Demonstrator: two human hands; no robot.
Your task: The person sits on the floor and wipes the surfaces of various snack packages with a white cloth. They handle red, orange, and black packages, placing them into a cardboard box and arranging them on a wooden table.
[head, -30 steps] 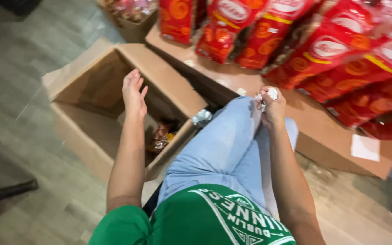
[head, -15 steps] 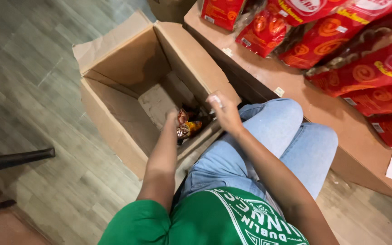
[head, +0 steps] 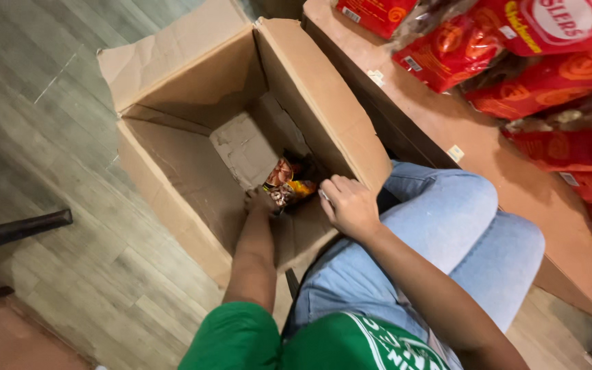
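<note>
Hidden and cut-off parts around the open brown cardboard box

The left hand is deep in the box, its fingers buried among the small orange and brown snack packets, so its grip cannot be told. The right hand hides the box's near corner. The red snack bags run off the top and right edges; the dark bar is cut at the left.

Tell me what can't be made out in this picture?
Head view only:
- Left hand: fingers buried among the snack packets, so its grip is unclear.
- Packets: partly hidden by the cardboard box wall, number unknown.
- Red bags: cut off by the frame edge.
- Right hand: fingertips curl out of sight.
</note>
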